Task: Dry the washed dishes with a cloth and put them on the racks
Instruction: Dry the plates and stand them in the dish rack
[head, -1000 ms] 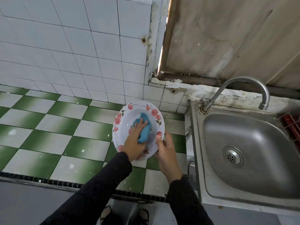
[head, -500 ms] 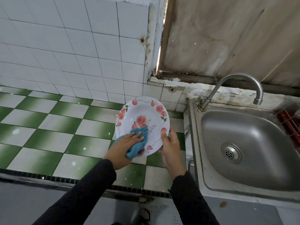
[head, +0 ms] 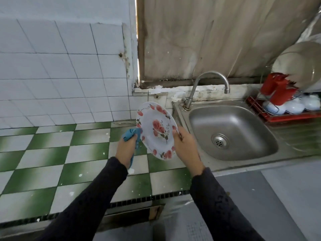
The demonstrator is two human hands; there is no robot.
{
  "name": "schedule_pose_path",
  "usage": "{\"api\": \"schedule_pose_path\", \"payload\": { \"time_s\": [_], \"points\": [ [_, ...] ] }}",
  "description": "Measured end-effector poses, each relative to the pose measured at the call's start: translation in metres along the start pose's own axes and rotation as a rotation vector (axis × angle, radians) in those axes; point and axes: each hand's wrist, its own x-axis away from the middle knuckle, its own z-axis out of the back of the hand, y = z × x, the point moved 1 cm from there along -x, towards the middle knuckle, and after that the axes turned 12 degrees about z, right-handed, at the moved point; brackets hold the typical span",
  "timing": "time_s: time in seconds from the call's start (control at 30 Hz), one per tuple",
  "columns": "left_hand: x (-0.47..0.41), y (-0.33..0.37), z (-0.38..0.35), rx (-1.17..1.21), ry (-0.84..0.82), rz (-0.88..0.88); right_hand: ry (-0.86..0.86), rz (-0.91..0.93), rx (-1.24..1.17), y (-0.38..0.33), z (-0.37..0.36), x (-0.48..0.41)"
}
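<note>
The left hand's point(head: 125, 150) fingers point(head: 130, 140) are curled tight round a bunched blue cloth point(head: 132, 133). The cloth touches the left rim of the plate point(head: 156, 129), and a tail of it hangs down past the wrist. On the other side the right hand point(head: 186, 148) pinches the plate's right rim with the thumb on the face; its other fingers are hidden behind, so how they lie I cannot tell. The plate, white with red roses, is in the air, tilted up on edge with its face toward the camera. It hangs above the place where the green-and-white tiled table point(head: 52, 153) meets the left rim of the sink point(head: 246, 117). With the cloth at the edge and not on the face, I judge this plate's wiping to be at the rim or back and close to finished (blur hides any drops), and the racking is not yet done. The red rack point(head: 288, 118) stands at the far right beyond the sink. It already carries pale bowls point(head: 293, 106), red cups point(head: 278, 89) and large pale dishes point(head: 300, 61) stood behind them, so part of the job looks done; how many dishes remain I cannot tell. The tap point(head: 208, 79) arches over the sink's far left corner, between the plate and the rack. The rack looks crowded, and a free slot is hard to make out.
</note>
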Motion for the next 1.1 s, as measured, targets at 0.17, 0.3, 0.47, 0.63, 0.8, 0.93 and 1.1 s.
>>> {"api": "schedule_pose_path", "payload": {
  "time_s": [0.17,0.3,0.47,0.63,0.8,0.93,1.1],
  "points": [
    [0.022,0.007,-0.056,0.001,-0.161,-0.036,0.175,0.122,0.219,-0.010,0.052,0.028],
    [0.046,0.012,-0.115,0.028,-0.250,-0.057,0.303,0.186,0.278,-0.018,0.108,0.051],
    [0.061,0.012,-0.189,-0.049,-0.362,-0.086,0.431,0.200,0.358,-0.012,0.177,0.066],
    [0.093,0.019,-0.290,-0.098,-0.464,-0.211,0.558,0.233,0.368,-0.003,0.270,0.080],
    [0.133,0.014,-0.393,-0.062,-0.503,-0.269,0.637,0.273,0.324,0.013,0.364,0.091],
    [0.161,0.011,-0.479,0.014,-0.523,-0.224,0.692,0.300,0.367,0.027,0.442,0.093],
    [0.190,0.014,-0.558,0.111,-0.540,-0.258,0.720,0.332,0.362,0.042,0.508,0.080]
  ]
}}
